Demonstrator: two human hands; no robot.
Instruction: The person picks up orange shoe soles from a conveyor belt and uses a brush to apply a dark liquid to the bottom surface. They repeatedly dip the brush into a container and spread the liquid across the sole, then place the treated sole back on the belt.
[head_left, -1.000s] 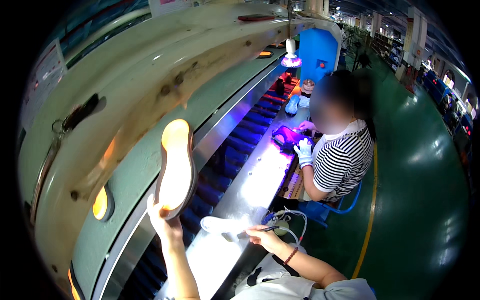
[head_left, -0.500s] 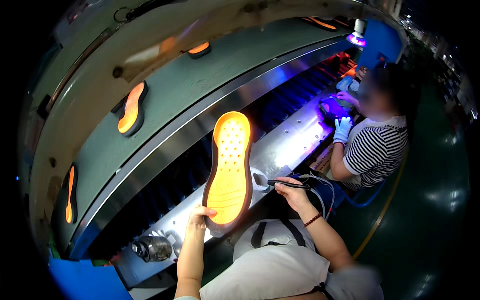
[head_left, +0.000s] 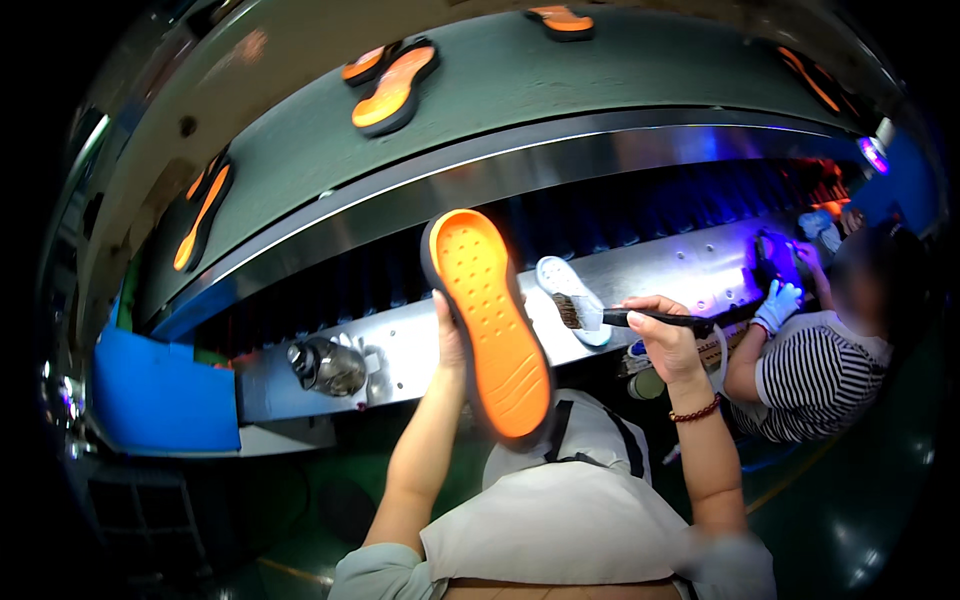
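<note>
My left hand [head_left: 448,340] grips a shoe sole [head_left: 490,330], with an orange dimpled inner face and a dark rim, by its left edge. The orange face is turned toward me, and most of the fingers are behind the sole. In my right hand [head_left: 662,340] is a black-handled brush [head_left: 650,318], held near the bristle end. Its brown bristles [head_left: 568,311] point left toward the sole but stay apart from it. Beyond the brush, a pale sole [head_left: 562,275] lies on the metal ledge [head_left: 410,372], partly covered by the brush in this view.
A green conveyor belt [head_left: 480,95] carries several orange-and-black soles [head_left: 397,88]. A grey metal-and-glass container [head_left: 328,366] stands on the ledge at left, near a blue panel [head_left: 165,390]. At right a co-worker in a striped top [head_left: 820,378] works under a purple lamp [head_left: 873,155].
The view has swung left, moving the co-worker further right. My left hand has shifted from the sole's lower end to its left edge. The brush's bristles now show beside the sole.
</note>
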